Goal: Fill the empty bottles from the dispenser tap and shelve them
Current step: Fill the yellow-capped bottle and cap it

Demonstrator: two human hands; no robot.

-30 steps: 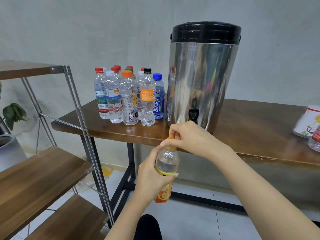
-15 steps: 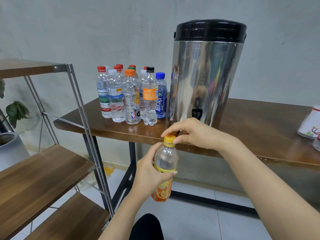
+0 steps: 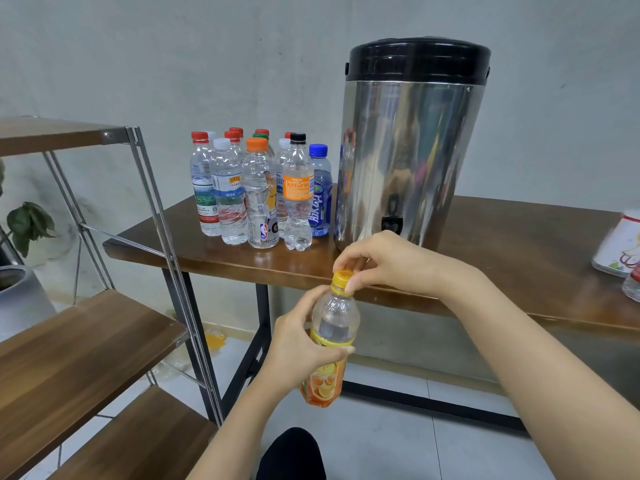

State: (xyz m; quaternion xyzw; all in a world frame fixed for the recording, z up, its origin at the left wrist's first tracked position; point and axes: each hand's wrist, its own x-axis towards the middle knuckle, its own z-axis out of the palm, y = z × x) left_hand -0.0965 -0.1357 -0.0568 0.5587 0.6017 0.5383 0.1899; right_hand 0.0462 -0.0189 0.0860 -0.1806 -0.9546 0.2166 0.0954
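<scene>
My left hand [image 3: 304, 344] gripped the bottle [image 3: 334, 317]; my right hand [image 3: 384, 261] pinched its cap [image 3: 343, 280]. Probably uncapping; next, mouth under the tap [image 3: 392, 223].

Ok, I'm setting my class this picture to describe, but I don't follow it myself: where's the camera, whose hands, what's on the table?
No machine here: the camera is worn on a person's head, looking down at their bare hands. The left hand grips an orange-labelled plastic bottle in front of the wooden table; the right hand pinches its yellow cap. On that table stand a steel dispenser with a black tap and a cluster of capped bottles. A wooden shelf rack stands left.
</scene>
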